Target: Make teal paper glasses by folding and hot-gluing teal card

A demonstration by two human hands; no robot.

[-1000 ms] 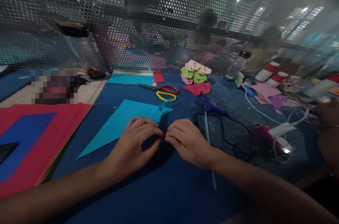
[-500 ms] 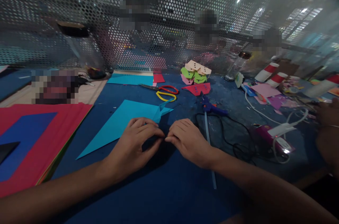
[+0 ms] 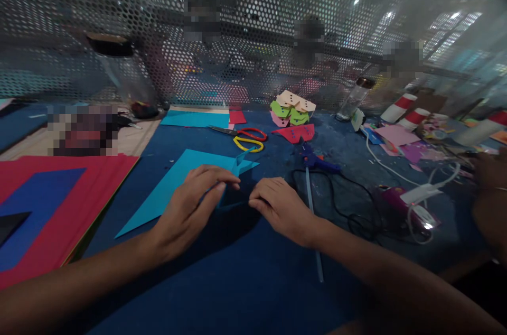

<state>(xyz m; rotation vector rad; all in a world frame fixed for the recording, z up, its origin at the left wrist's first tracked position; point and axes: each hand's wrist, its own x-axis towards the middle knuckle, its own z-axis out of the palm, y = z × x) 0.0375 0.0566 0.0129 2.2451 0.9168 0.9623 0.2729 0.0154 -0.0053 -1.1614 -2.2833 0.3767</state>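
Observation:
My left hand rests on the dark blue table, fingers and thumb pinched on a small folded piece of cyan paper. My right hand sits just to its right with fingers curled, tips pressed on the thin far edge of the same piece. Both hands lie over the near corner of a large cyan triangular sheet.
Red-handled scissors and yellow-handled scissors lie beyond the sheet. A blue glue gun with black cord, a purple glue gun, folded paper shapes, a red paper stack, paper cups. Another person's hand at right. Mesh screen behind.
My left hand has lifted and shifted up-left, raising the cyan piece into view between its fingers. My right hand has stayed almost still.

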